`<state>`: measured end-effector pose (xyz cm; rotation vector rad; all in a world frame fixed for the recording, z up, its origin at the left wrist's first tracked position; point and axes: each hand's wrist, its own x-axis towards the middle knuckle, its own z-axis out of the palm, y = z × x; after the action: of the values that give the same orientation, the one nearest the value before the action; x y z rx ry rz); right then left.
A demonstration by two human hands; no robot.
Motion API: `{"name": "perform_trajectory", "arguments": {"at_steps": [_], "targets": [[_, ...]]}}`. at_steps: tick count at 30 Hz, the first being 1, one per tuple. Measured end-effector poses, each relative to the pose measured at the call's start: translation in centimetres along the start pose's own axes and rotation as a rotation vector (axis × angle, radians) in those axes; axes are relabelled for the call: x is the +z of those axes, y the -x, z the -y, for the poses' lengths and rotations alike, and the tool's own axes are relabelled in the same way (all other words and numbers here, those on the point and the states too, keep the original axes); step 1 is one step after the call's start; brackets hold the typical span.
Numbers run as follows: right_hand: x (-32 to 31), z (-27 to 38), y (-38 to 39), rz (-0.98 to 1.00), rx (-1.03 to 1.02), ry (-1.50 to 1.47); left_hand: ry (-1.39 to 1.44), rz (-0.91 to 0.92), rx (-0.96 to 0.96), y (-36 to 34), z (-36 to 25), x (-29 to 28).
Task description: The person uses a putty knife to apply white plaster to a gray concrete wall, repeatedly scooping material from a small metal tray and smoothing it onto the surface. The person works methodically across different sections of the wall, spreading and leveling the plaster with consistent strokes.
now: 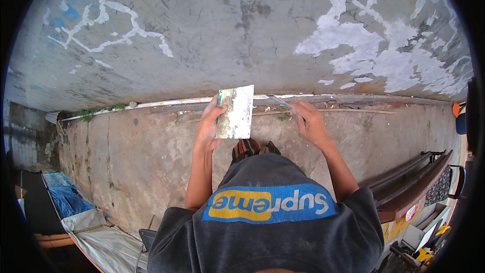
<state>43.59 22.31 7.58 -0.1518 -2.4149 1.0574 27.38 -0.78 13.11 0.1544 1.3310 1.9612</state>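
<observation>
Here is the left hand point(206, 124), fingers clamped on the left edge of a flat rectangular board smeared green and white point(233, 114), the thumb pressed over its face, probably to keep it steady and leave most of that face free. The board hangs above the floor in the middle of the scene, held up between the person and the cracked grey concrete wall point(242, 30) on the far side. Over to the right, the right hand point(312, 124) has its fingers pinched narrow round a slim grey flat-bladed tool point(279, 101); its tip points left, just beside the board and apart from it, an angle that seems to suit reaching across that face. White patches point(348, 43) branch over the wall, and a long white pipe point(169, 103) runs along its foot. Now to containers: near right, beyond a long brown bench point(411, 189), sits a white open box-like case point(423, 235), its contents too small to make out. Whether the board's bright white is paste or glare, I can't tell.
</observation>
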Motion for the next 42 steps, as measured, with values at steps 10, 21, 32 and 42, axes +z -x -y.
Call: {"name": "perform_trajectory", "arguments": {"at_steps": [10,21,32,42], "targets": [[-6.6,-4.3,-1.4,0.539,0.305,0.455,-0.383,0.036,-0.044,-1.1,1.5,-1.1],[-7.4,4.2,-6.6,0.301,-0.390,0.839,-0.568,0.126,-0.162,-1.8,1.5,0.0],[-2.8,5.6,-6.5,0.413,-0.491,0.972,-0.651,0.037,-0.127,-1.7,1.5,1.8],[-1.4,7.8,-4.8,0.596,-0.557,1.007,-0.555,0.063,-0.089,-3.6,4.4,0.0]]}}
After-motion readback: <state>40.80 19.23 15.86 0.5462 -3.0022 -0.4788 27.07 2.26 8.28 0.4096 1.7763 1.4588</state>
